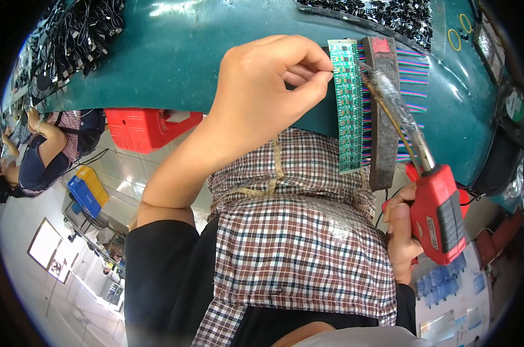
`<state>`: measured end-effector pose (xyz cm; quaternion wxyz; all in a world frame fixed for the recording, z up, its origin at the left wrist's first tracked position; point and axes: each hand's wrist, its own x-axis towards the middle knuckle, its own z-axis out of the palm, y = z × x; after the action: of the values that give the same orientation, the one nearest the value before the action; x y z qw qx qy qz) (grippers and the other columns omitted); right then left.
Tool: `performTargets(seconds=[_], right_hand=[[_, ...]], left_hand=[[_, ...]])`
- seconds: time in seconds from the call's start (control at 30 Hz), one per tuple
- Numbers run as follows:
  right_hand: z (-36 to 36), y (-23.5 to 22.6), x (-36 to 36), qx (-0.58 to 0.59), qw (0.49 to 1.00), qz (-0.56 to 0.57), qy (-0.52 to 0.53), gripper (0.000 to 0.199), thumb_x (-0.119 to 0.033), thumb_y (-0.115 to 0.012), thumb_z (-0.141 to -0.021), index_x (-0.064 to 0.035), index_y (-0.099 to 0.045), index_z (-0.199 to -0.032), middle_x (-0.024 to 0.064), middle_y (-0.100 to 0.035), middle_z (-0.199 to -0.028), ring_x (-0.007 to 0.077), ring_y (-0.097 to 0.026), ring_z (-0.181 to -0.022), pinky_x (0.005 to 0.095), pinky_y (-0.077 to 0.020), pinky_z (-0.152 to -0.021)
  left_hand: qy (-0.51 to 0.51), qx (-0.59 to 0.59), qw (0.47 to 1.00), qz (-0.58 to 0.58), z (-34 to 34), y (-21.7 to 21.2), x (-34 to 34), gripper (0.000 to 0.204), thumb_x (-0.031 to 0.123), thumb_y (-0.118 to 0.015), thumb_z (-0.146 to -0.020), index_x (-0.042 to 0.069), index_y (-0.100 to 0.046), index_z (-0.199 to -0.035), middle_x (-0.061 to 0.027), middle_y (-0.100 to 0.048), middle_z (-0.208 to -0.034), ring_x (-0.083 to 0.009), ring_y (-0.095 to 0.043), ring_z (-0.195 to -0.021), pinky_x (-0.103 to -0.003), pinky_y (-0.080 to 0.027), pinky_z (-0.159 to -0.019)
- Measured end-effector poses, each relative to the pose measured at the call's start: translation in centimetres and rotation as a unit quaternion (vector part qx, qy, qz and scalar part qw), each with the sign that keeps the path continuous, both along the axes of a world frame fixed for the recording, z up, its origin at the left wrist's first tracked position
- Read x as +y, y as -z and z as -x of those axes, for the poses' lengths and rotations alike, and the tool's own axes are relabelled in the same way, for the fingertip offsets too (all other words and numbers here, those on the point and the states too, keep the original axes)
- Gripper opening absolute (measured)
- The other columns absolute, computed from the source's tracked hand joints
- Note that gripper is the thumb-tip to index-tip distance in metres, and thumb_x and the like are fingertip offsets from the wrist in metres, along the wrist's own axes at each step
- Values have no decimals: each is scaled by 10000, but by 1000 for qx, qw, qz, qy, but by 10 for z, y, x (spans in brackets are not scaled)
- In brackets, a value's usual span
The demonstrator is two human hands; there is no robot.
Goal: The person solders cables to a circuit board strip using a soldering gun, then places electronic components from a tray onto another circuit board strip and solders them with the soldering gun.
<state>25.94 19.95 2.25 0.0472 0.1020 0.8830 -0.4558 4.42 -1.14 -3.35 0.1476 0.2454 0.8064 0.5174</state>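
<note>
A long green circuit board panel (349, 110) lies along the left side of a dark bar (384, 115) at the table's near edge. Multicoloured wires (413, 93) stick out to the right from beneath the bar, in several groups. With thumb and forefinger pinched together, my left hand (273, 81) is at the panel's left edge, near its far end; whatever the fingertips hold is too small to make out. My right hand (402, 231) grips a red and black soldering gun (441, 214), whose tip reaches the row between board and bar, across from my left fingertips.
Piles of black cables (88, 34) and small black parts (389, 17) lie on the green table (175, 52). Yellow rings (454, 40) are at the far right. A red stool (134, 130) stands under the table's left edge; another person (48, 144) sits farther left.
</note>
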Motion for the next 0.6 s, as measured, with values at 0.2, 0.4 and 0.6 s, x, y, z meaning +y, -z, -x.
performTargets(seconds=[0.2, 0.4, 0.6], right_hand=[[-3, -1, -11, -54, 996, -21, 65, 254, -57, -659, -923, -7, -579, -1159, 49, -562, -783, 85, -486, -579, 242, -400, -542], [6, 7, -13, -9, 998, 31, 51, 173, -9, -618, -920, 0, -578, -1088, 63, -563, -856, 85, -499, -598, 241, -420, -547], [9, 4, -18, -38, 996, 22, 84, 117, -1, -620, -908, -4, -568, -1013, 64, -551, -847, 87, -501, -614, 243, -425, -547]], left_hand=[[5, 48, 999, 6, 0, 9, 4, 97, -42, -731, -808, -19, -718, -901, -64, -717, -858, -111, -712, -774, -223, -589, -703], [11, 57, 998, 4, 2, 11, 3, 94, -33, -737, -803, -16, -722, -894, -62, -718, -857, -114, -715, -773, -224, -590, -691], [12, 46, 999, -7, 3, 12, 3, 101, -26, -743, -800, -13, -728, -899, -62, -721, -850, -112, -717, -773, -223, -589, -693]])
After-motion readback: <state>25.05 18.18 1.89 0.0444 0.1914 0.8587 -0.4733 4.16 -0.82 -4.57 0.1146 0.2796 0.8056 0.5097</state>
